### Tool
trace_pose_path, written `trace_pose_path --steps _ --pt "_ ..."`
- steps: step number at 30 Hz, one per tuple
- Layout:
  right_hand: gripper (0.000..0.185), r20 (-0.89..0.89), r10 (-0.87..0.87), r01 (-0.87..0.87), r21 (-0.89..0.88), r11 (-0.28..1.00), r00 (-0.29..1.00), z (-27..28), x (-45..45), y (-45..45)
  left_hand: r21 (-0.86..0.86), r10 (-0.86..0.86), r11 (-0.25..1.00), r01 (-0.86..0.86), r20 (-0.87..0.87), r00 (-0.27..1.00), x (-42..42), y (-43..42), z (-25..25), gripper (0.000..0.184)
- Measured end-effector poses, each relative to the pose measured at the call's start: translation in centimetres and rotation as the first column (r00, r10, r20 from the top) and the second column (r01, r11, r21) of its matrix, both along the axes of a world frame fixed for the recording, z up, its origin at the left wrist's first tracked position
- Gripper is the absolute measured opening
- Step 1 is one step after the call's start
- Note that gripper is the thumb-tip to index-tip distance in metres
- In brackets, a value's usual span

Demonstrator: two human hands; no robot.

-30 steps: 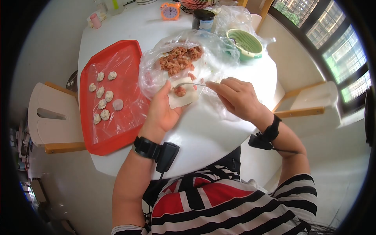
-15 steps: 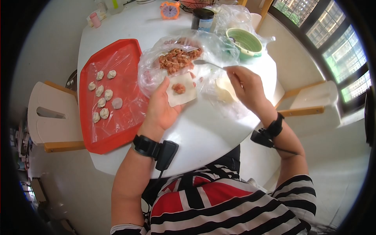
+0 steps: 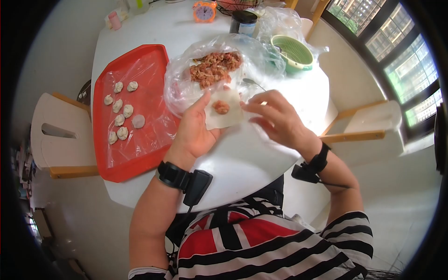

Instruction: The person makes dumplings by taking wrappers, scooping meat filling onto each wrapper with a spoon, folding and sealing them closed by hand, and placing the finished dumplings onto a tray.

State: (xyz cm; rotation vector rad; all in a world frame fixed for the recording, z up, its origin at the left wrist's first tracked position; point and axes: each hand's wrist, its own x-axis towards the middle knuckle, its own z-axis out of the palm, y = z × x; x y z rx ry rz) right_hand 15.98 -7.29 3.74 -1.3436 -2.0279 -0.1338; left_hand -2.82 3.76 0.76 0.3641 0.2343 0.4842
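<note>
White surface (image 3: 228, 163), left edge: red tray (image 3: 155, 54)! Left fingers (image 3: 201, 103) grasp the meat-topped wrapper (image 3: 217, 121); right fingers (image 3: 261, 111) alongside, grip unclear.

I remotely see, centre, a cream square dough sheet (image 3: 213, 122) bearing a pinkish-brown minced mound (image 3: 220, 107); ten o'clock, red octagonal plastic tray (image 3: 100, 135); one o'clock, green oval plastic basket (image 3: 294, 50); five o'clock, black-and-white striped, red-panelled shirt (image 3: 261, 247).

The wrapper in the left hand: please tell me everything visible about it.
The wrapper is a thin, pale, roughly square sheet, apparently dough. The left hand holds it open and unfolded, a small lump of minced meat near its middle. The right hand is by its right edge; contact is unclear.
</note>
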Motion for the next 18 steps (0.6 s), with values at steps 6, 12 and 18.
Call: trace_pose_path --steps 6,12,18 --pt "0.027 -0.037 0.098 -0.099 -0.036 0.994 0.995 -1.6 -0.7 0.5 -0.025 -0.046 0.999 0.044 -0.064 0.997 0.0 -0.1 -0.5 0.043" --pt "0.01 -0.417 -0.05 -0.016 -0.154 0.988 0.907 -2.0 -1.3 1.2 0.028 -0.01 1.0 0.012 -0.093 0.996 -0.2 -0.2 -0.5 0.037" --pt "0.009 -0.607 -0.255 0.013 -0.373 0.928 0.753 -1.7 -1.4 1.8 0.088 0.002 0.996 0.006 -0.091 0.996 0.0 -0.4 -0.4 0.034"
